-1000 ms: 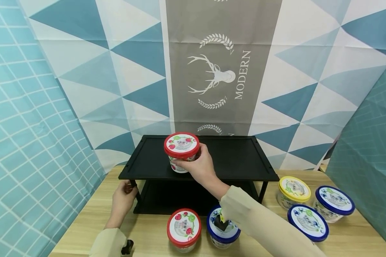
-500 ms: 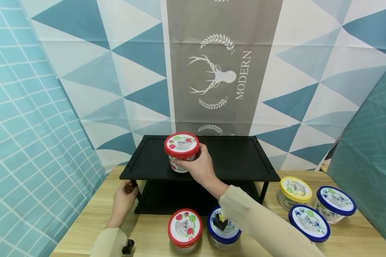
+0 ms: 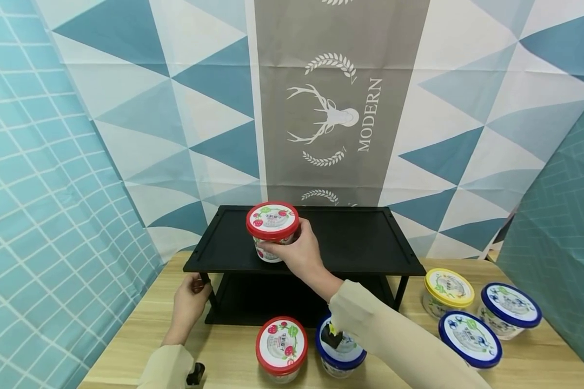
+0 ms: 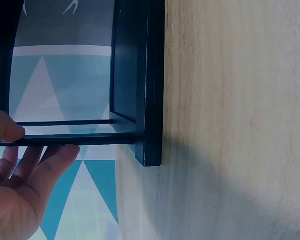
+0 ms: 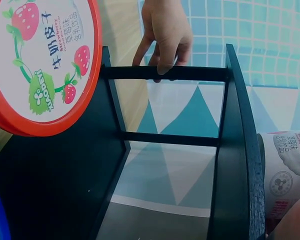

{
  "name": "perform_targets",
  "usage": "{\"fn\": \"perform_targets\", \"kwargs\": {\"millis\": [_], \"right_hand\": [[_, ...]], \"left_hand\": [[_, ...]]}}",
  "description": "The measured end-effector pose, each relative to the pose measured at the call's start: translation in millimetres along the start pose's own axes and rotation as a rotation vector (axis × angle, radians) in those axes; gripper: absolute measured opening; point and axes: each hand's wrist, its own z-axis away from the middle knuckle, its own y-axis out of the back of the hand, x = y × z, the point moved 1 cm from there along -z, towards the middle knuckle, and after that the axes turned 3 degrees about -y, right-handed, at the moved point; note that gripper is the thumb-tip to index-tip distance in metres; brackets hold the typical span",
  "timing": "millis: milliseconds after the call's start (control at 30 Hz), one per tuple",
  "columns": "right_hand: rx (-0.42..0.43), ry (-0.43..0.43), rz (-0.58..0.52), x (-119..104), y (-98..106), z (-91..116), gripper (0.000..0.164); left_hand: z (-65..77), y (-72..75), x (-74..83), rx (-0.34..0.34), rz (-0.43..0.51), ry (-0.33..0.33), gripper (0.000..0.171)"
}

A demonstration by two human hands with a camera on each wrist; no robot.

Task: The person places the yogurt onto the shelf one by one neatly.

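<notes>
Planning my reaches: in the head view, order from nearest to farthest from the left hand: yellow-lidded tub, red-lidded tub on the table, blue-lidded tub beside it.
1. Red-lidded tub on the table, in front of the black rack.
2. Blue-lidded tub, just right of it.
3. Yellow-lidded tub, past the rack's right end.

1. Tub (image 3: 272,220): strawberry print, red lid on. Roughly upright in right grip (image 3: 300,253), at front of rack (image 3: 352,240) top, left of centre. Base contact unclear.
2. Rack: black, two-tier, thin legs. Stands on wooden surface (image 3: 233,354); left grip (image 3: 188,303) pinches front-left leg.
</notes>
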Motion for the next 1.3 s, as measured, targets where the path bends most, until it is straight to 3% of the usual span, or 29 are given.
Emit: {"fn": "perform_targets", "kwargs": {"millis": [1300], "right_hand": [[-0.06,0.004,-0.029,-1,-20,-8,0.08]], "left_hand": [[-0.1,0.1,1.3,0.002,0.014,0.017,0.032]]}}
